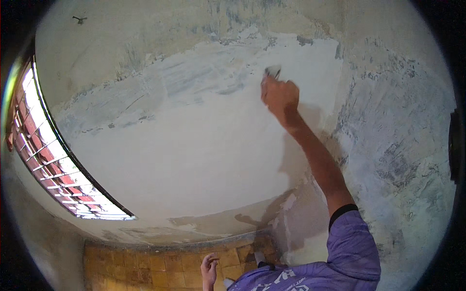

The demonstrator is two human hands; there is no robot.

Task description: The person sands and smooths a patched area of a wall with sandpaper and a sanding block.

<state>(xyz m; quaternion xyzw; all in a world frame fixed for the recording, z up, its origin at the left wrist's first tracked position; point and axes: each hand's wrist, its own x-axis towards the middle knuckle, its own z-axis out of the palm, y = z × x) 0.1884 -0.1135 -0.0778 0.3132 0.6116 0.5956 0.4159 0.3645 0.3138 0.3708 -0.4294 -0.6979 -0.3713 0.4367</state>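
My right hand [281, 97] is raised high against the wall, fingers wrapped round a putty knife. The putty knife's [273, 72] greyish blade lies at the wall surface and looks blurred. Around it spreads a broad smooth patch of white filler [208, 150], with a ragged upper edge and thin grey streaks to the left of the blade. Low in the picture, away from the wall, hangs my left hand [209, 269]. Its fingers are loosely curled and apart, with nothing visible in them.
A barred window [53, 155] curves along the left side. Rough grey wall [398, 145] meets the white patch at the right corner. Yellow-brown floor tiles [160, 264] lie below. A small hook-like piece [80, 20] sticks out at the upper left.
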